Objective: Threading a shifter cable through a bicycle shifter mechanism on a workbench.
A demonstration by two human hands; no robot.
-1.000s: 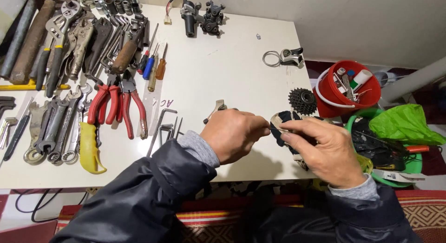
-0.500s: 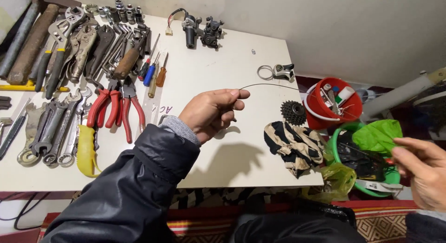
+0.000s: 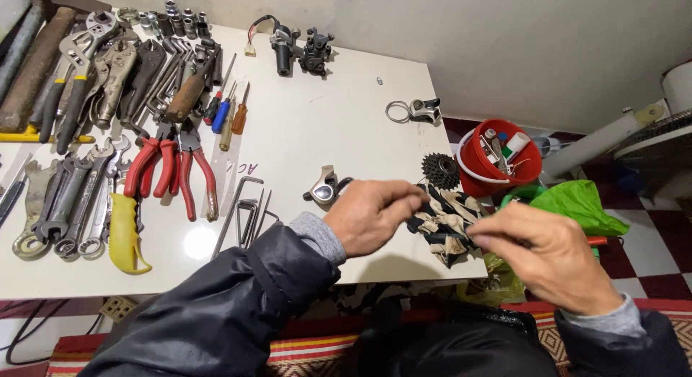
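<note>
Left hand and right hand both pinched on patterned rag at table front edge; left fingers closed on rag's near-left fold, right fingertips nipping its right side; anything inside rag hidden, cannot tell; rag looks soft, light, limp, likely greasy, so bunch it rather than pinch one corner; grey shifter part just left of left grip; sprocket just beyond rag; red bucket further right.
</note>
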